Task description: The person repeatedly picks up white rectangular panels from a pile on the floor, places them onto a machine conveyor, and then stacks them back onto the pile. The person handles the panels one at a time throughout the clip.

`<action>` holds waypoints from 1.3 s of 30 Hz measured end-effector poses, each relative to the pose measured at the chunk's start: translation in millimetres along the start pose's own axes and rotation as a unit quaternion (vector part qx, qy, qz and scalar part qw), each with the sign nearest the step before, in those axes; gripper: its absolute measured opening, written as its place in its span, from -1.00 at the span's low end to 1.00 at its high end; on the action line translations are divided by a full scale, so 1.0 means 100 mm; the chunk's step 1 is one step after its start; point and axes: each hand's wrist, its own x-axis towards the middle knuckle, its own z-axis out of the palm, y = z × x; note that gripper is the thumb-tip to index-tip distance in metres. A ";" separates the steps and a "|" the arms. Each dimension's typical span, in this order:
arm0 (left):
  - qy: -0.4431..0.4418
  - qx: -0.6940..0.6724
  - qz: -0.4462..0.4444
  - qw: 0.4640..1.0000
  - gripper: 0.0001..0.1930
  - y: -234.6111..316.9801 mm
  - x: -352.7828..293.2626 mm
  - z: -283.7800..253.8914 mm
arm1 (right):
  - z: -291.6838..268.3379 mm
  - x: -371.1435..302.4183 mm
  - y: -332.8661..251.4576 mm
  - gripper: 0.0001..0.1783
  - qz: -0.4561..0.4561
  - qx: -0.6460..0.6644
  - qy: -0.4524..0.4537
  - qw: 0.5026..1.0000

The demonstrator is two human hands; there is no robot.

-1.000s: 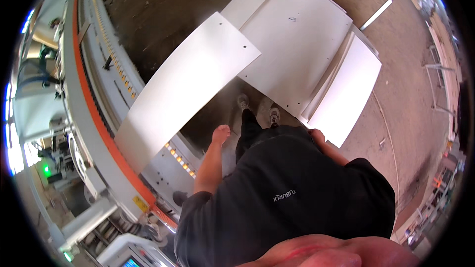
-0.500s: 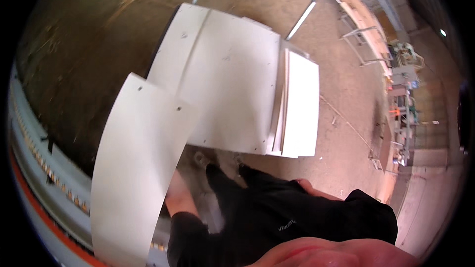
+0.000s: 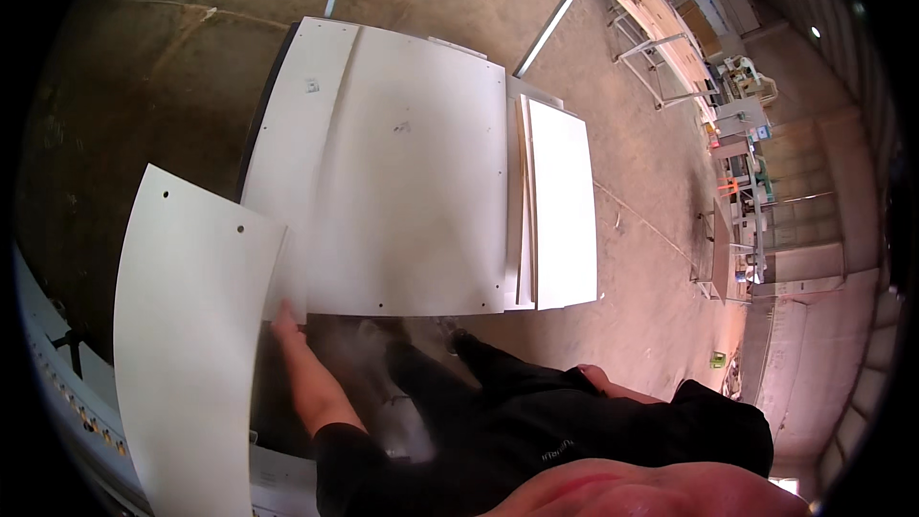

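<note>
My left hand [image 3: 288, 318] reaches forward to the near left corner of a stack of white panels [image 3: 412, 172], between it and a long white panel [image 3: 187, 325]. Its thumb lies on a white panel edge there and the other fingers are hidden, so the grip is unclear. The long panel has two dark holes near its far end, and its right far corner overlaps the stack's left strip. Its near end runs out of the picture at the bottom. At my right hip rests my right hand [image 3: 593, 378], only partly visible, with its fingers not readable.
Narrower white boards [image 3: 565, 211] lie on the stack's right side. A machine with a row of small rollers [image 3: 91, 416] runs along the lower left. Beyond the stack is a metal frame [image 3: 546, 33]. Trestles with timber [image 3: 661, 29] line the far right.
The long panel has shifted left relative to the stack, baring more of the stack's near left corner. My left hand has come forward, out from beside the panel's edge. The whole view has shifted.
</note>
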 end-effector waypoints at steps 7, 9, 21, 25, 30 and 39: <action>-0.061 -0.062 0.034 0.996 -0.65 -0.46 -1.66 0.43 | -0.29 0.39 -0.21 -0.59 -0.038 0.027 -0.017 0.999; -0.091 -0.063 0.048 0.993 -0.69 -0.59 -2.19 0.52 | -0.30 0.57 -0.31 -0.60 -0.048 0.063 -0.028 0.996; -0.008 -0.083 0.065 0.994 -0.53 -1.80 -5.45 0.07 | -1.03 1.93 -1.64 -0.62 -0.405 -0.128 -0.068 0.903; 0.058 0.049 0.079 0.994 -0.54 -2.13 -6.74 -0.07 | -1.06 2.03 -2.26 -0.58 -0.375 -0.003 -0.091 0.923; 0.172 -0.023 0.158 0.972 -0.67 -3.00 -7.69 -0.50 | -0.67 2.03 -2.74 -0.44 -0.202 0.098 -0.213 0.951; 0.387 -0.212 0.152 0.884 -0.55 -3.72 -7.73 -0.88 | 0.03 1.65 -2.56 -0.78 -0.104 0.339 -0.343 0.870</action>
